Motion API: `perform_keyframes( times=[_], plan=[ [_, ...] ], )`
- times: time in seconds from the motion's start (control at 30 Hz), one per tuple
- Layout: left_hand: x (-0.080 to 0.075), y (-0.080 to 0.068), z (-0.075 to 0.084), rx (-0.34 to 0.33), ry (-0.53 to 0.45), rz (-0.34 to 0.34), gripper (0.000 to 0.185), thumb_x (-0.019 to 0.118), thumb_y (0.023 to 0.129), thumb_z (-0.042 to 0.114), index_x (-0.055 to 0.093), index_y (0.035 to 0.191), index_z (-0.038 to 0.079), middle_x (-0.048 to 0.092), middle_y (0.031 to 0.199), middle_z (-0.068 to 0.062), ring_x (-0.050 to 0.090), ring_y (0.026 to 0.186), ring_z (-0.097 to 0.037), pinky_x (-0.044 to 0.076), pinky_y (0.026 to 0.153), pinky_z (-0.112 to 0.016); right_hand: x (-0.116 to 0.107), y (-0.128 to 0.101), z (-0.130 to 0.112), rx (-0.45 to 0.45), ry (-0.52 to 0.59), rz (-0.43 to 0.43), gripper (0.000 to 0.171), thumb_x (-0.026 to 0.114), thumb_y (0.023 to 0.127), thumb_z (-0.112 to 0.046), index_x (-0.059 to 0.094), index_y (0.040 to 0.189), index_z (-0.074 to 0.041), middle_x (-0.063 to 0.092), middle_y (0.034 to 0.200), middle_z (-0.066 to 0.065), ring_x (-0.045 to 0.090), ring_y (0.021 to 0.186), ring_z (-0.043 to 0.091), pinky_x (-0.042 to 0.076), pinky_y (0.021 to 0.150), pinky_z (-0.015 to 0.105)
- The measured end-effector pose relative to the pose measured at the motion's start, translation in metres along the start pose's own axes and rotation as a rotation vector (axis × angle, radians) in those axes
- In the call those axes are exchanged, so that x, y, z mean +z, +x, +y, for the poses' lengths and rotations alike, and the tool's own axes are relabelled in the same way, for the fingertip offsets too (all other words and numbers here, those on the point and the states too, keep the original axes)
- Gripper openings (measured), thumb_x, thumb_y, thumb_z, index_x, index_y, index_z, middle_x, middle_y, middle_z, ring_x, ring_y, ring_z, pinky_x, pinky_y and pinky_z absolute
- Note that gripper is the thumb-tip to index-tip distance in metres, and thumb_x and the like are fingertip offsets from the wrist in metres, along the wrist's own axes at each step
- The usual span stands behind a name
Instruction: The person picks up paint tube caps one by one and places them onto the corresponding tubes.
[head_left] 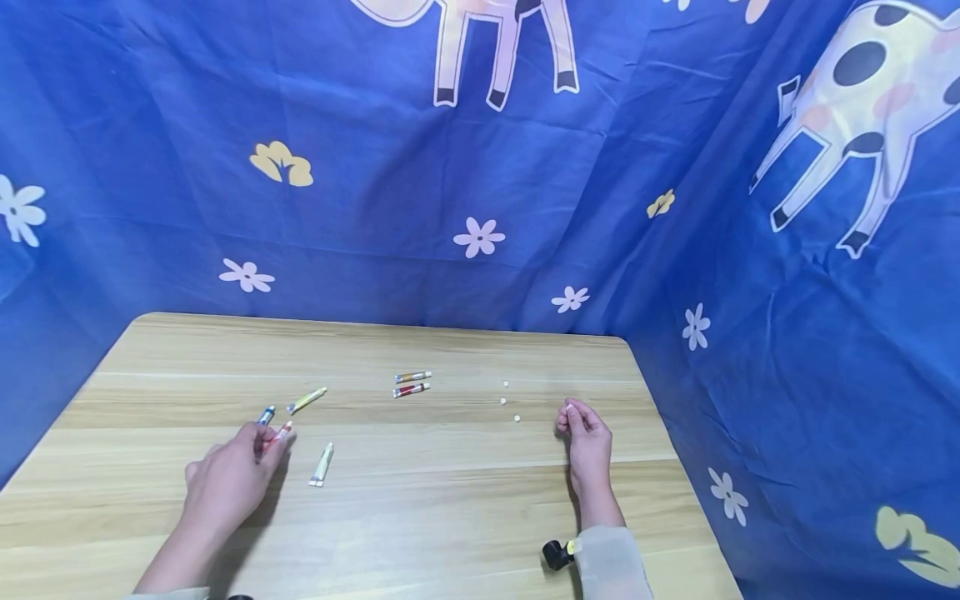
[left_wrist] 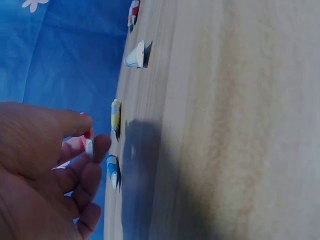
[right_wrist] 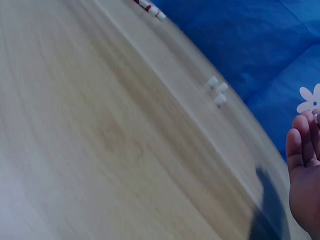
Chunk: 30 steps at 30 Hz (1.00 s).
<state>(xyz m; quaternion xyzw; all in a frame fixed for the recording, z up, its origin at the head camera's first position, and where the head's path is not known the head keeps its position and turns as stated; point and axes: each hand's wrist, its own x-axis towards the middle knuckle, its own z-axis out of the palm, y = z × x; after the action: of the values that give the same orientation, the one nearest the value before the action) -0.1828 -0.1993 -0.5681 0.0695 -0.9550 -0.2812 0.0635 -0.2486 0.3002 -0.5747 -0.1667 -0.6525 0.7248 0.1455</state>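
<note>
My left hand [head_left: 231, 479] is held over the left part of the table and pinches a small red paint tube [head_left: 283, 432] between thumb and fingers. Close by that hand lie a blue paint tube [head_left: 266, 415] and a yellow one [head_left: 307, 401]. A pale green-white tube [head_left: 322, 465] lies to its right. On the right side, my right hand [head_left: 588, 446] pinches a small white cap [head_left: 570, 407] at its fingertips; the fingers partly hide it. Three white caps, among them a near one [head_left: 517, 418], stand left of this hand.
A brown paint tube [head_left: 413, 377] and a dark red one [head_left: 412, 390] lie side by side near the middle of the wooden table [head_left: 420, 517]. Blue printed cloth [head_left: 360, 208] hangs behind the table and along its right side.
</note>
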Motion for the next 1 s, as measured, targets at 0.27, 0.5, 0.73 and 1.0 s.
perform_keyframes(
  times=[0.27,0.5,0.73,1.0],
  plan=[
    [-0.003,-0.003,0.011,-0.021,-0.12,-0.005,0.04,0.056,0.113,0.042,0.062,0.126,0.004,0.077,0.118,-0.025,0.072,0.101,-0.051,0.034,0.078,-0.05,0.008,-0.008,-0.004,-0.054,0.054,0.02,0.031,0.065,0.106,-0.002,0.066,0.131,0.016,0.075,0.097,0.004,0.072,0.085,0.008,0.063,0.083,0.022],
    [0.001,-0.009,0.024,-0.022,-0.182,-0.01,0.036,0.053,0.115,0.034,0.057,0.132,0.002,0.077,0.108,-0.019,0.072,0.088,-0.035,0.049,0.08,-0.055,0.01,-0.015,-0.007,-0.054,0.067,-0.006,0.029,0.065,0.106,-0.001,0.068,0.129,0.016,0.077,0.095,0.004,0.072,0.082,0.006,0.063,0.082,0.022],
    [0.003,-0.012,0.038,-0.034,-0.261,-0.018,0.037,0.05,0.116,0.037,0.058,0.133,0.006,0.065,0.093,-0.009,0.053,0.072,-0.015,0.041,0.062,-0.03,0.016,-0.023,-0.002,-0.085,0.135,-0.061,0.033,0.067,0.105,-0.002,0.064,0.129,0.021,0.078,0.087,-0.003,0.073,0.08,0.006,0.063,0.079,0.021],
    [0.005,-0.018,0.054,-0.034,-0.322,-0.059,0.04,0.041,0.119,0.033,0.058,0.141,0.005,0.072,0.12,-0.026,0.069,0.105,-0.044,0.053,0.084,-0.056,0.03,-0.032,0.003,-0.094,0.174,-0.106,0.031,0.07,0.101,0.004,0.064,0.124,0.024,0.081,0.085,-0.002,0.074,0.075,0.006,0.064,0.077,0.022]
  ],
)
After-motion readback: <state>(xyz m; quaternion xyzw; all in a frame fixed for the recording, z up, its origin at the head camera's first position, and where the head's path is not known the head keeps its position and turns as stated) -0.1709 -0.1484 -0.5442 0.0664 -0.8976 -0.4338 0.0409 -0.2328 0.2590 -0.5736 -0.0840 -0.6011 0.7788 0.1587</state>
